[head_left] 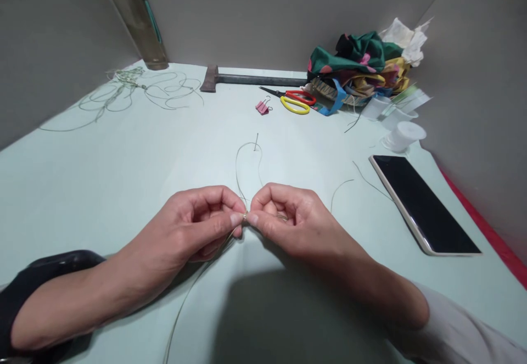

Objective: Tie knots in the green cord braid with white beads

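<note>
My left hand and my right hand meet at the middle of the table, thumbs and forefingers pinched. Between their fingertips is a small knotted part of a thin olive-green cord. A loop of the cord rises beyond the fingers and passes by a nail or pin that stands up from the table. Below my left hand, more strands run down toward the near edge. Fingertips cover most of the knot, so its exact form is hidden.
Tangled cord and a green-lidded bottle are at the back left. Behind lie a hammer, scissors and a pink binder clip. Fabric, white spools and a phone occupy the right.
</note>
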